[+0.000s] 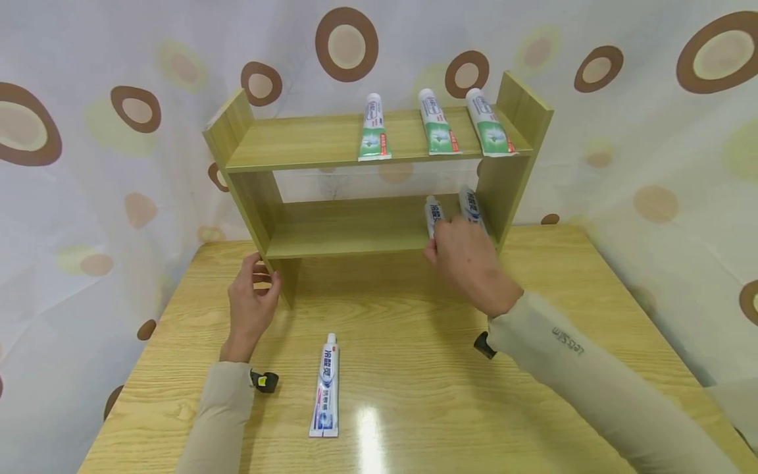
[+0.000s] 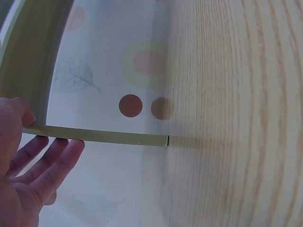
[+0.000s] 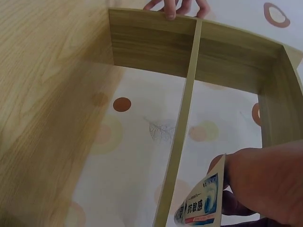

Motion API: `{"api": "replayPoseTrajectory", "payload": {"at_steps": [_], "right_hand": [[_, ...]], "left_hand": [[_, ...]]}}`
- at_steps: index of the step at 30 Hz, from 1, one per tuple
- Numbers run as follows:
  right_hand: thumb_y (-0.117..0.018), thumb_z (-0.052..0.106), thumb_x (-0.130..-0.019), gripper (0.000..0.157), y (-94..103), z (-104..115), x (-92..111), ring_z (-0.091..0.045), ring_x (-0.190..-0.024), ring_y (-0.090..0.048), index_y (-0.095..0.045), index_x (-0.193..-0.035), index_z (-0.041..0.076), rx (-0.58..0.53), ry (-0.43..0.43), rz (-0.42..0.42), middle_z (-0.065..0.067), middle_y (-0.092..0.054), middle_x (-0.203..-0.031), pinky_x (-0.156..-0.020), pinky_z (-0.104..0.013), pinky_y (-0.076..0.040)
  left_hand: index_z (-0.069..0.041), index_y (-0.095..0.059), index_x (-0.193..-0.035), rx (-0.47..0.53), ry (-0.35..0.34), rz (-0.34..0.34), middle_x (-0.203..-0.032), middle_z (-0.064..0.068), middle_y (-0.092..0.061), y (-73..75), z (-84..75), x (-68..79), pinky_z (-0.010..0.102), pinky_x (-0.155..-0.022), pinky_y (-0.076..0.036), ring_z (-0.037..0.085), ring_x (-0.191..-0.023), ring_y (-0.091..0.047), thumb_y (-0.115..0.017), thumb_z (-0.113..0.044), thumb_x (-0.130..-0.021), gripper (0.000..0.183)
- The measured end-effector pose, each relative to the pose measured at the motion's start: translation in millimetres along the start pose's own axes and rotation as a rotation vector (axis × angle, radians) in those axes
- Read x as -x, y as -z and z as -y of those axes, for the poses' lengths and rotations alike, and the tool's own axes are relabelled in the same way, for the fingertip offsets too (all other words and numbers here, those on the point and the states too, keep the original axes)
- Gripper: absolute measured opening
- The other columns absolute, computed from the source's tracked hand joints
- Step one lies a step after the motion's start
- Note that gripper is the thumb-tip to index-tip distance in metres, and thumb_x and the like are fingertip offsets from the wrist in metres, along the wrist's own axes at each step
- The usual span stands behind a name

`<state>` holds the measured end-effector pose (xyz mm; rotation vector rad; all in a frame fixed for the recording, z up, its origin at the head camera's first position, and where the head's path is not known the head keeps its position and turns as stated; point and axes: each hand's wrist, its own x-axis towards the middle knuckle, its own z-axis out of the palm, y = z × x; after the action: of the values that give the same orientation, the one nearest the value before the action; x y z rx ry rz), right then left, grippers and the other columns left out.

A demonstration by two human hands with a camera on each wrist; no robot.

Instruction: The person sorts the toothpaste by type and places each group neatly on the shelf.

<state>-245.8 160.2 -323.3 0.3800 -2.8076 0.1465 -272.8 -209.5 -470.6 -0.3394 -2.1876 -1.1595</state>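
My left hand [image 1: 253,304] holds the front edge of the left side panel of a two-tier wooden shelf [image 1: 331,253], with the thumb on one face and the fingers on the other. Over the lower tier, my right hand [image 1: 468,260] pinches a white and blue toothpaste tube [image 1: 434,212] by its flat end, cap pointing to the back. To its right lies a similar toothpaste tube [image 1: 470,203], partly covered by the hand. In the right wrist view, the printed side of the pinched tube [image 3: 203,202] shows beside the fingers.
Three green and white toothpaste tubes [image 1: 375,131] lie on the upper tier, toward its right. Another white and blue tube [image 1: 325,388] lies on the wooden table [image 1: 414,368] in front of the shelf. A patterned curtain [image 1: 408,39] hangs behind.
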Motion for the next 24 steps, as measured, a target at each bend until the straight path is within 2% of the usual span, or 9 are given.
{"api": "replayPoseTrajectory", "payload": {"at_steps": [6, 14, 19, 24], "right_hand": [[-0.060, 0.009, -0.099, 0.027, -1.7, -4.2, -9.0, -0.023, -0.062, -0.059, -0.064, -0.074, -0.002, -0.002, 0.011, -0.020, -0.020, -0.070, -0.076, -0.052, -0.035, -0.054], [-0.056, 0.008, -0.098, 0.027, -4.4, -9.2, -17.4, -0.022, -0.062, -0.052, -0.061, -0.073, 0.001, -0.065, -0.040, 0.009, -0.017, -0.063, -0.075, -0.050, -0.033, -0.047], [-0.056, 0.006, -0.097, 0.027, -6.3, -12.4, -24.2, -0.021, -0.060, -0.049, -0.057, -0.069, 0.005, -0.089, -0.045, 0.013, -0.014, -0.060, -0.071, -0.051, -0.036, -0.048], [-0.057, 0.007, -0.097, 0.025, -9.8, -14.7, -30.9, -0.021, -0.060, -0.050, -0.057, -0.072, 0.004, -0.081, -0.048, 0.016, -0.013, -0.060, -0.069, -0.053, -0.039, -0.053]], "left_hand": [[0.002, -0.061, -0.134, -0.001, 0.012, 0.007, -0.104, 0.029, -0.074, 0.0, -1.0, -0.2, -0.003, -0.069, -0.047, 0.045, -0.087, -0.077, -0.071, 0.003, -0.098, 0.038], [0.002, -0.061, -0.135, -0.005, 0.020, 0.011, -0.105, 0.028, -0.074, 0.6, 0.0, -1.1, -0.003, -0.069, -0.047, 0.045, -0.088, -0.077, -0.070, 0.002, -0.098, 0.038], [0.002, -0.061, -0.134, -0.008, 0.009, 0.009, -0.104, 0.029, -0.074, 0.8, -1.0, -1.2, -0.003, -0.069, -0.047, 0.045, -0.087, -0.078, -0.072, 0.004, -0.097, 0.038], [0.002, -0.061, -0.134, -0.009, 0.007, 0.011, -0.105, 0.029, -0.074, 0.7, -1.4, -1.0, -0.003, -0.069, -0.047, 0.045, -0.087, -0.078, -0.072, 0.005, -0.097, 0.039]]}}
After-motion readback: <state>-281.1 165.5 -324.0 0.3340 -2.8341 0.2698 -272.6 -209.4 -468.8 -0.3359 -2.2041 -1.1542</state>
